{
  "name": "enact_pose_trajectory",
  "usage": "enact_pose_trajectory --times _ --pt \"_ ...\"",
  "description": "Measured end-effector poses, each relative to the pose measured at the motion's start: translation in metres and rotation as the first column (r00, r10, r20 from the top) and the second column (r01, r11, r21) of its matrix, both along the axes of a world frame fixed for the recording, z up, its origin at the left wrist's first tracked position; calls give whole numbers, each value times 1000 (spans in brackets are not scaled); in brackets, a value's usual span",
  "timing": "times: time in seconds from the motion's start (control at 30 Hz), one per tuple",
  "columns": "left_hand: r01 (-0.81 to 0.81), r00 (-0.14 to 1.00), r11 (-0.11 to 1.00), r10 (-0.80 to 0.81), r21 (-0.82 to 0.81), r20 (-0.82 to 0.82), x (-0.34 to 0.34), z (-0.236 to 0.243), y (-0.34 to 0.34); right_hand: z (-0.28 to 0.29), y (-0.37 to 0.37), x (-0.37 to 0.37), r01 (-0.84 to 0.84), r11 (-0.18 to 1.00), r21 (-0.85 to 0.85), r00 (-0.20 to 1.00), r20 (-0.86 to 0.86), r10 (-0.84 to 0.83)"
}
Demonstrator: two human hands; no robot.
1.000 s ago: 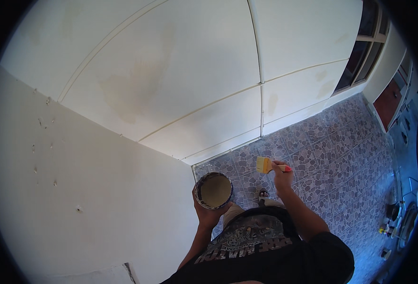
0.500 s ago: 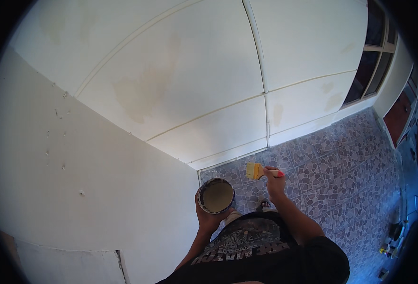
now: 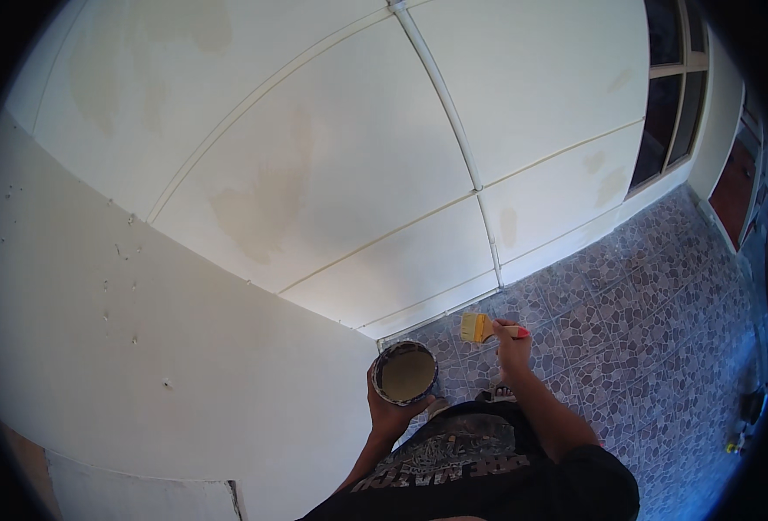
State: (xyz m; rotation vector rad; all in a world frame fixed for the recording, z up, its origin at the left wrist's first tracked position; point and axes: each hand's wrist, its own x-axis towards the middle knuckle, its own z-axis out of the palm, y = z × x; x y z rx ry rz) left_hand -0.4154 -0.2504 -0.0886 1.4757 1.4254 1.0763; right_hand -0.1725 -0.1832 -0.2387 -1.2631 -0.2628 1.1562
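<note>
My left hand is wrapped round the lower left side of an open paint can with a smeared rim. Beige-grey paint lies inside it. To the right of the can, my right hand grips a wide paintbrush by its wooden, red-tipped handle. The bristles are yellowish and point left, apart from both can and wall. Ahead stands a white panelled wall with beige patches and a vertical pipe running down it.
A plain wall with several small holes rises on my left and meets the panelled wall at a corner. Stone-patterned tiles cover the floor. At the far right are a framed window and a reddish-brown panel.
My view has shifted slightly, so the walls and floor sit differently. Both hands appear a little lower and to the right, still holding the can and the brush.
</note>
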Motion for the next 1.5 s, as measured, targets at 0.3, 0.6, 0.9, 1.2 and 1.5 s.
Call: enact_pose_trajectory --times 0.3,0.6,0.9,1.2,1.5 --pt "110 988 994 -110 -1 -111 16 7 3 -11 -13 28 92 996 -10 996 7 -92" --pt "122 990 993 -121 2 -68 23 7 -5 -5 -27 40 113 992 -47 993 -32 -115" --pt "105 993 994 -104 20 -63 22 3 -13 -5 -21 38 84 995 -56 996 -12 -85" --pt "92 994 996 -92 0 -56 22 0 -9 6 -21 41 82 996 -34 996 -42 -84" --pt "96 995 995 -96 -14 11 19 -6 3 1 -32 57 155 987 -38 987 -29 -156"
